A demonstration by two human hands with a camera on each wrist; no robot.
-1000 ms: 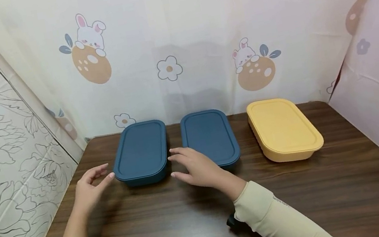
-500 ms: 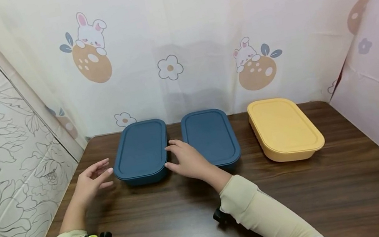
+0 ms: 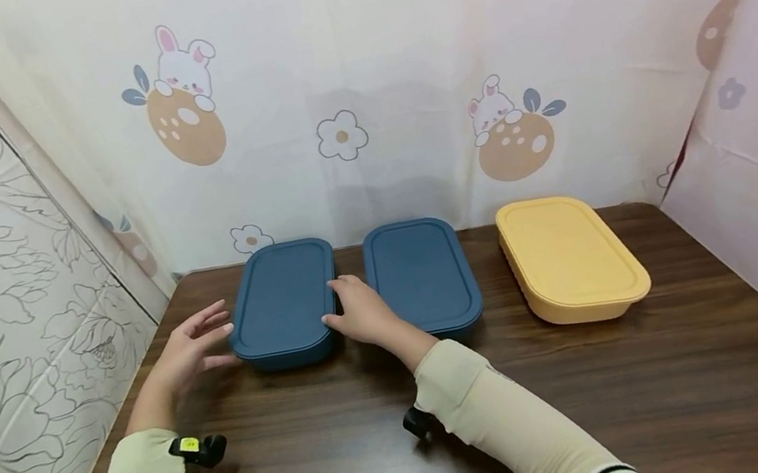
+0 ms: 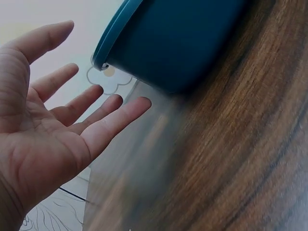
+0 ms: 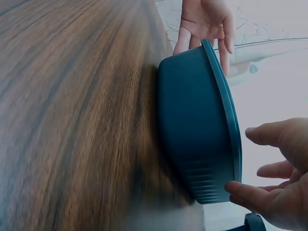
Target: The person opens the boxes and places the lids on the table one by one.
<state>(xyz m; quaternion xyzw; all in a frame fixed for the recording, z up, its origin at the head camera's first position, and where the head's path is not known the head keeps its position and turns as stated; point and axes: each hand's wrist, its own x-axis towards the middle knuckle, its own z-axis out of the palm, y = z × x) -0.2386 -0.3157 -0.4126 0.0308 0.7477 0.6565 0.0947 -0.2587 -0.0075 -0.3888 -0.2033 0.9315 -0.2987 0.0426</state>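
Two blue lidded food containers stand side by side at the back of the table. The left container (image 3: 284, 300) is between the person's hands. At its left side is the left hand (image 3: 189, 350), fingers spread and fairly straight, thumb near the lid's edge. In the left wrist view, its palm (image 4: 53, 130) faces the container, with a gap visible. The right hand (image 3: 366, 319) is at the container's right side, fingers reaching into the gap between the two blue containers. In the right wrist view, one fingertip (image 5: 233, 187) is right at the lid's rim; the thumb is apart from it.
The second blue container (image 3: 424, 275) stands just beyond the right hand. A yellow lidded container (image 3: 573, 257) is farther right on the dark wooden table (image 3: 325, 449). A printed curtain (image 3: 383, 41) hangs behind the table's back edge.
The right hand has moved left, to the left container's right edge. The left hand has shifted slightly right and forward, closer to the container. The containers stay in place.
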